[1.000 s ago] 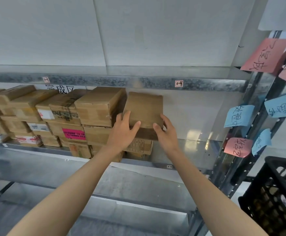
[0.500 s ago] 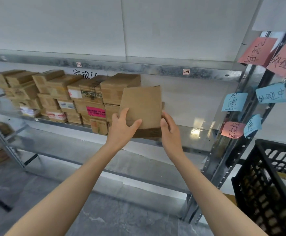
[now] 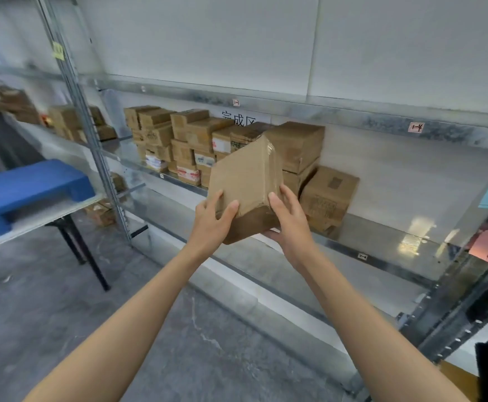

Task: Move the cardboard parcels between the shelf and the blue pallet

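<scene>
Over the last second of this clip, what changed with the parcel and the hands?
The held parcel came off the top of the stack, out from the shelf toward the person, and now tilts clear of it. The view swung left, bringing the blue pallet into sight. Both the left hand and right hand kept their grip, and the stacked parcels stayed put.

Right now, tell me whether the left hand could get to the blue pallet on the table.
Probably not yet: the left hand and right hand both grip the cardboard parcel, and the blue pallet lies well off left.
</scene>
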